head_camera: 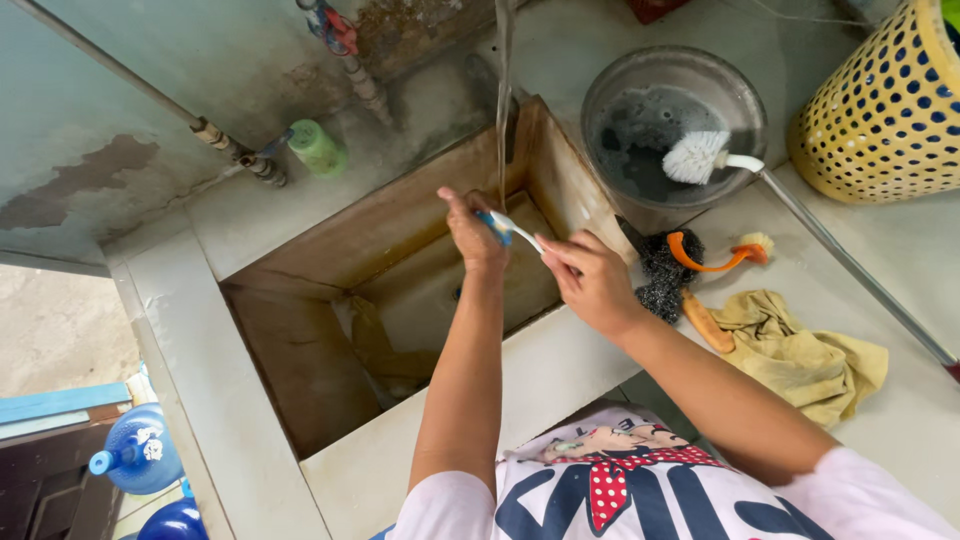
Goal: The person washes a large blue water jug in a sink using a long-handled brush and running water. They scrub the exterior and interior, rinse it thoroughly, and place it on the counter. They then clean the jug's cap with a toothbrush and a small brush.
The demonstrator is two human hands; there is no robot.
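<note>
Rinsing step, by the look of it. Toothbrush (512, 230) held over the sink (300, 400), just under the thin water stream (502, 90) falling from above. Blue head end at the left hand (474, 235), white handle running back to the right hand (592, 280).

Left hand: fingers pinched together at the brush head, seemingly rubbing the bristles; thumb up. Right hand: fingers clamped on the handle end, steadying.

Relative to the sink:
- inside, low down: a yellowish rag (375, 345), stained brown walls.
- behind, on the back ledge: green bottle (318, 148) beside a pipe valve.
- right rear corner: metal bowl (672, 120) of murky water, white scrub brush (700, 155) resting in it, long handle trailing off right.
- right, on the counter: steel scourer (665, 275), orange-handled brush (712, 262), yellow cloth (800, 355).
- far right: yellow perforated basket (885, 105).
- left, down at floor level: blue water jugs (135, 455).

Judgement: cleaning well along, bristles being worked under running water. Next move likely calls for turning the head fully into the stream, keeping the handle grip firm since wet plastic slips, and keeping clear of the stained sink wall.
</note>
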